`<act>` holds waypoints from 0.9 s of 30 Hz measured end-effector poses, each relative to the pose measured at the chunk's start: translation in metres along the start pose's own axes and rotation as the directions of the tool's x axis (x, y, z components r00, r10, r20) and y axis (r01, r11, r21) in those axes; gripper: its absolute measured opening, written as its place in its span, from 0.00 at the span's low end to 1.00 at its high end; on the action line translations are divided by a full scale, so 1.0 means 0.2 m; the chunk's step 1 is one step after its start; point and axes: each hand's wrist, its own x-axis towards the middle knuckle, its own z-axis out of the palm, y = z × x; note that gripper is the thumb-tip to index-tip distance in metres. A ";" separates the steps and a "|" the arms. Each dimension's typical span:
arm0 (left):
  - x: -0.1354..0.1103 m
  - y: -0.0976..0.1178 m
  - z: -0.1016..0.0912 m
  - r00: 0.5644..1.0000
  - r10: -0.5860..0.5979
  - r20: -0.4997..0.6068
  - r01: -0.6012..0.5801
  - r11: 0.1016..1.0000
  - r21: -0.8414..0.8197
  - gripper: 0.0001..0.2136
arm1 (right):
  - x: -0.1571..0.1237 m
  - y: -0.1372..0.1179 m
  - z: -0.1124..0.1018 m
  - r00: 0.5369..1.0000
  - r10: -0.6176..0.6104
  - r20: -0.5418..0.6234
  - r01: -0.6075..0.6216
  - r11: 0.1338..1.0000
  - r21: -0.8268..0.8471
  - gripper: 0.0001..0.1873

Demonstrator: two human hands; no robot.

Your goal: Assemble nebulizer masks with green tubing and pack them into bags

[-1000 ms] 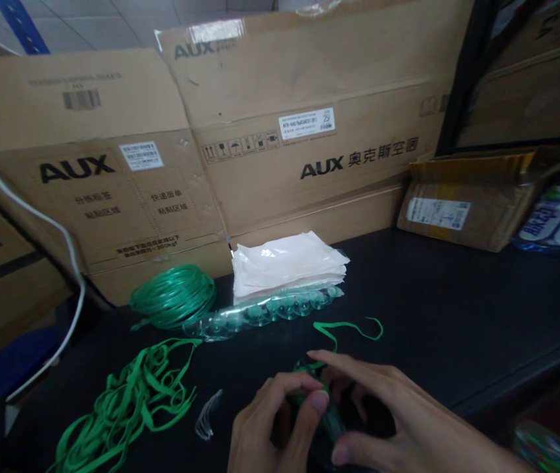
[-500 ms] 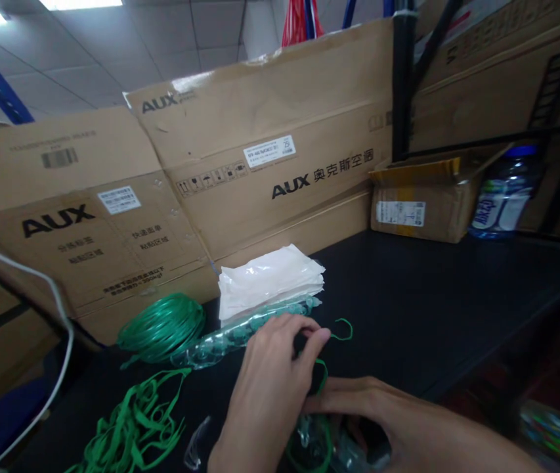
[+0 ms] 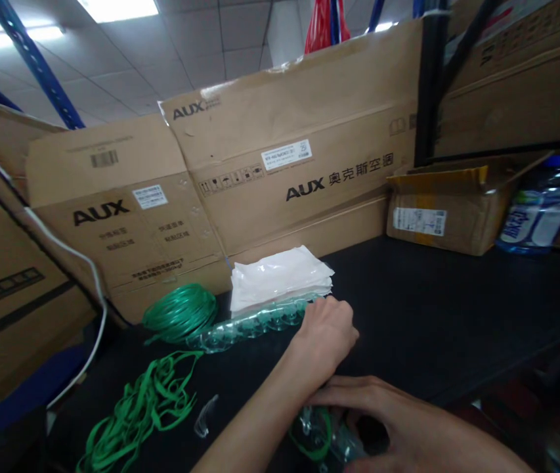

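Note:
My left hand is closed, its back toward me, above the table beside the row of clear and teal plastic pieces. Its fingertips are hidden; half a second ago they pinched a green elastic strap. Below it, my right hand grips a clear plastic piece that looks like a breathing mask, partly covered by the fingers. A loop of green elastic strap hangs on that piece. Loose green straps lie in a tangle at the left, with a small clear plastic strip close by.
A coil of green tubing and a stack of white packets lie on the black table. Large cardboard sheets stand behind. At the right are an open carton and a blue-capped bottle. A white cable hangs left.
My left hand has moved up and to the right, turning its back toward me; the strap end it pinched is out of sight. My right hand stays at the plastic piece. The view has shifted left.

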 end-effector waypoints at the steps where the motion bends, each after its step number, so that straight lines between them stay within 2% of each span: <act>1: -0.02 -0.01 -0.03 1.000 0.011 -0.019 -0.012 0.999 -0.047 0.04 | 0.00 0.00 0.00 1.000 0.007 0.011 -0.007 1.000 0.000 0.39; 4: -0.13 -0.04 -0.13 0.992 0.002 -0.127 -0.027 0.980 -0.199 0.05 | -0.02 0.00 -0.01 0.999 0.019 0.037 -0.020 1.000 0.008 0.39; 6: -0.23 -0.09 -0.18 0.981 -0.053 -0.185 -0.011 0.944 -0.331 0.07 | -0.02 0.02 -0.01 0.999 0.014 0.035 -0.015 0.999 0.043 0.39; 7: -0.29 -0.12 -0.20 0.974 -0.092 -0.206 -0.005 0.905 -0.426 0.08 | -0.01 0.03 -0.01 1.000 0.016 0.025 -0.018 0.996 0.092 0.40; 8: -0.35 -0.15 -0.20 0.962 -0.161 -0.219 -0.002 0.803 -0.597 0.09 | 0.00 0.04 -0.01 1.000 0.016 0.015 -0.018 0.987 0.161 0.42; 9: -0.41 -0.19 -0.19 0.944 -0.229 -0.238 -0.008 0.705 -0.710 0.10 | 0.01 0.06 0.00 1.000 0.013 0.007 -0.014 0.970 0.243 0.44; 11: -0.52 -0.26 -0.14 0.899 -0.341 -0.275 -0.044 0.554 -0.832 0.11 | 0.05 0.07 0.01 1.000 -0.007 -0.015 0.012 0.915 0.404 0.45; 14: -0.62 -0.34 -0.03 0.840 -0.459 -0.290 -0.058 0.456 -0.888 0.11 | 0.11 0.07 0.01 0.995 -0.045 -0.086 0.082 0.865 0.496 0.41; 16: -0.66 -0.36 0.04 0.807 -0.514 -0.292 -0.051 0.432 -0.901 0.11 | 0.15 0.06 0.00 0.983 -0.067 -0.173 0.137 0.893 0.429 0.38; 19: -0.68 -0.36 0.09 0.770 -0.562 -0.304 -0.038 0.434 -0.900 0.11 | 0.19 0.04 0.00 0.937 -0.168 -0.305 0.251 0.933 0.257 0.33; 22: -0.70 -0.34 0.11 0.778 -0.555 -0.294 -0.006 0.461 -0.887 0.09 | 0.23 0.05 0.04 0.902 -0.239 -0.360 0.348 0.896 0.275 0.28; 27: -0.71 -0.31 0.15 0.802 -0.502 -0.324 -0.005 0.536 -0.844 0.06 | 0.27 0.09 0.12 0.885 -0.185 -0.426 0.353 0.864 0.358 0.27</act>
